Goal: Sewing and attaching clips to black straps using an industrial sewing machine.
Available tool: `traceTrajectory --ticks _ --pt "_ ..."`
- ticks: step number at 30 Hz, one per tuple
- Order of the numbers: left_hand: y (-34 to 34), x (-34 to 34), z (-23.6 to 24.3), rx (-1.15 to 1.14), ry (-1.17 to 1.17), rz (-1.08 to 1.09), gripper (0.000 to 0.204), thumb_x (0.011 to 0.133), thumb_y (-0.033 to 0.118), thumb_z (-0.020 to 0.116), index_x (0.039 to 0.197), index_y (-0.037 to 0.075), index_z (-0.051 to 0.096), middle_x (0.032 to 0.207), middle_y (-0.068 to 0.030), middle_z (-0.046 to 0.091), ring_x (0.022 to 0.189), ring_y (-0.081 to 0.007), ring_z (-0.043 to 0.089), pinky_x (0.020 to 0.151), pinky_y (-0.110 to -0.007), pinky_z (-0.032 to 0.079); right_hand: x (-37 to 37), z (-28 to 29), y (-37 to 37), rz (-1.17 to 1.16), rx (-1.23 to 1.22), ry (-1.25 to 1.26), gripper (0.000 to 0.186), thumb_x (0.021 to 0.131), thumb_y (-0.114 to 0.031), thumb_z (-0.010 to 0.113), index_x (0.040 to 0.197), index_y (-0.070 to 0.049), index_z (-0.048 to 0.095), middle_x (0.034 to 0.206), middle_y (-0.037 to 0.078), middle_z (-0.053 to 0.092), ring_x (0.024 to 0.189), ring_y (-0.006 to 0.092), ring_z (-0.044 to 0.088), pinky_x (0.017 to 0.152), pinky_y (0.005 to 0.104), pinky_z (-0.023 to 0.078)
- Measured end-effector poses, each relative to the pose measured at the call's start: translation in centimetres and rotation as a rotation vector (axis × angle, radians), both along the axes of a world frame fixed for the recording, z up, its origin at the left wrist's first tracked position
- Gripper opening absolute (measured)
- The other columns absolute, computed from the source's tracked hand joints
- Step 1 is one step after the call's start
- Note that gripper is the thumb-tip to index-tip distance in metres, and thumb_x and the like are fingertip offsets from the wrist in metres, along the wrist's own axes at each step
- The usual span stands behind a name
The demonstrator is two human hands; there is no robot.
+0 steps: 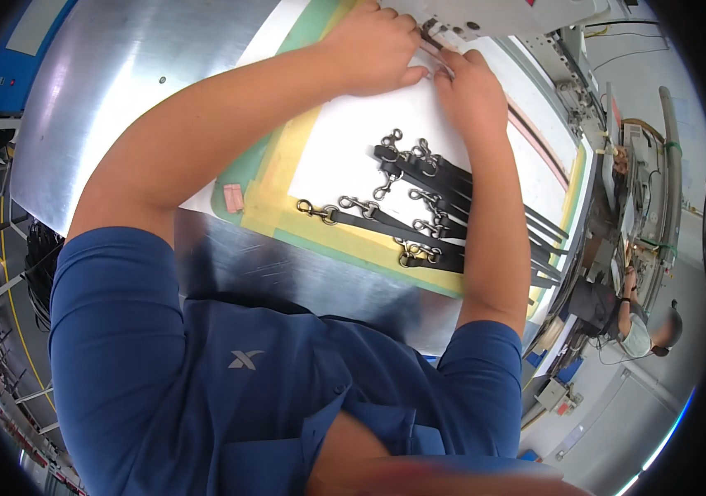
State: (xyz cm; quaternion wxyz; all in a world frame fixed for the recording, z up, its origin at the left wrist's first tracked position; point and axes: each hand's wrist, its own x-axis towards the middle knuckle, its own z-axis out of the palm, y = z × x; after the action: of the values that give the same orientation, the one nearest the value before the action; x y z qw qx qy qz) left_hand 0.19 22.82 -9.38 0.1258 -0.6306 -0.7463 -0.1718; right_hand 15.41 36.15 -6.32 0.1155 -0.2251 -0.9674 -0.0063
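At the far middle of the work surface, both my hands meet beside a white machine head (485,15). A narrow brownish-pink strap with a dark edge (433,48) shows between them. My left hand (373,51) has its fingers curled at the strap, thumb pointing right. My right hand (473,95) pinches the strap from the other side. The exact fingertip contact is partly hidden. Nearer to me lies a bunch of black straps with metal snap hooks (427,198), passing under my right forearm and out to its right.
White sheeting (344,140) edged with yellow tape (266,194) and green covers the metal table (113,107). A small pink block (233,197) sits near its front left corner. Machine parts (572,91) line the right side. Further right, another person (638,326) works at a bench.
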Motion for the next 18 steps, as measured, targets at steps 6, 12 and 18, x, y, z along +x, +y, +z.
traceTrajectory --ticks 6,12,18 --pt "-0.1 0.3 0.1 -0.013 -0.013 0.001 0.059 0.097 0.052 0.065 0.122 -0.001 0.072 0.123 -0.0163 0.071 0.117 -0.0321 0.066 0.104 -0.045 0.048 0.2 0.2 -0.1 0.007 -0.006 0.000 0.030 0.093 -0.022 0.067 0.120 -0.012 0.076 0.113 0.015 0.069 0.099 0.0364 0.072 0.086 0.0481 0.059" --pt "0.6 0.7 1.0 -0.070 0.000 0.012 0.062 0.096 0.054 0.065 0.127 0.001 0.069 0.125 -0.0173 0.070 0.116 -0.0345 0.065 0.104 -0.047 0.047 1.0 0.7 1.7 0.026 -0.047 -0.039 0.032 0.094 -0.022 0.066 0.124 -0.015 0.076 0.114 0.015 0.068 0.103 0.0357 0.071 0.089 0.0483 0.058" --pt "-0.4 -0.6 0.6 -0.004 0.056 0.024 0.062 0.097 0.054 0.065 0.133 0.003 0.068 0.128 -0.0166 0.069 0.116 -0.0344 0.065 0.106 -0.047 0.046 3.4 1.6 4.4 0.001 -0.049 -0.140 0.033 0.098 -0.019 0.061 0.127 -0.018 0.075 0.117 0.010 0.069 0.113 0.0313 0.068 0.097 0.0462 0.057"
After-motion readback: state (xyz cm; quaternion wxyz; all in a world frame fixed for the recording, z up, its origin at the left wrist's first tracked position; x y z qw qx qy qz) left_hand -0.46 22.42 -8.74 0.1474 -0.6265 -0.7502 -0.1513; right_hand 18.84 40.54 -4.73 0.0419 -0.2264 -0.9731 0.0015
